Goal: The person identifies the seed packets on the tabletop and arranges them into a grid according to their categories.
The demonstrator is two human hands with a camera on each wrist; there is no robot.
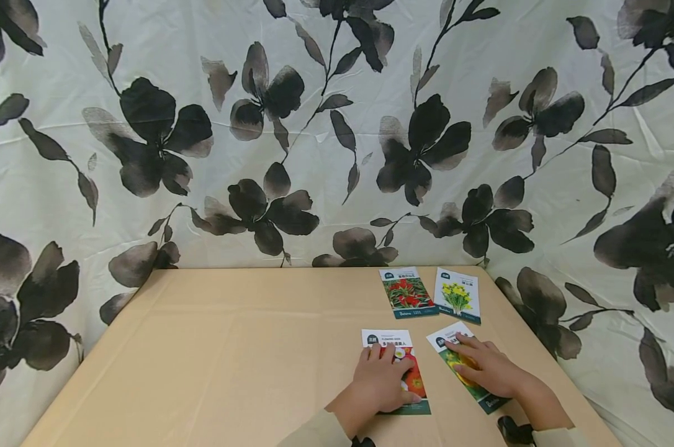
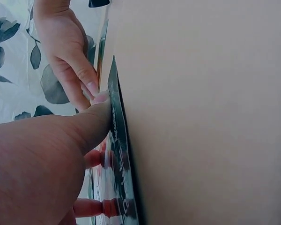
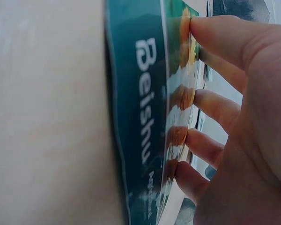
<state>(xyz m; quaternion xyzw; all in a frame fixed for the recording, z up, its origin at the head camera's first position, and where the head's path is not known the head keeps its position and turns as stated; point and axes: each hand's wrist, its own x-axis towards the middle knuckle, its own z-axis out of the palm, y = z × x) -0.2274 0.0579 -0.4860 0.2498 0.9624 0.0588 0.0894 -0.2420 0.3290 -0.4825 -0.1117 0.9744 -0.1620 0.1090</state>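
A seed packet with red flowers (image 1: 418, 383) lies flat on the table, and my left hand (image 1: 379, 380) rests on it, fingers spread. In the left wrist view, the thumb and fingertips touch the face of this packet (image 2: 118, 126). To its right, a tilted seed packet with yellow flowers (image 1: 473, 388) lies under my right hand (image 1: 492, 367). The right wrist view has my fingertips (image 3: 195, 97) touching that packet's printed face, near its dark green "Beishu" band (image 3: 136, 93). Neither hand curls round a packet. My hands cover part of both pictures.
Behind them lie two more packets, one with red flowers (image 1: 408, 293) and one with yellow flowers (image 1: 457, 297), close together near the far edge. The tan tabletop (image 1: 220, 354) extends to the left. A floral cloth (image 1: 337, 155) hangs behind the table.
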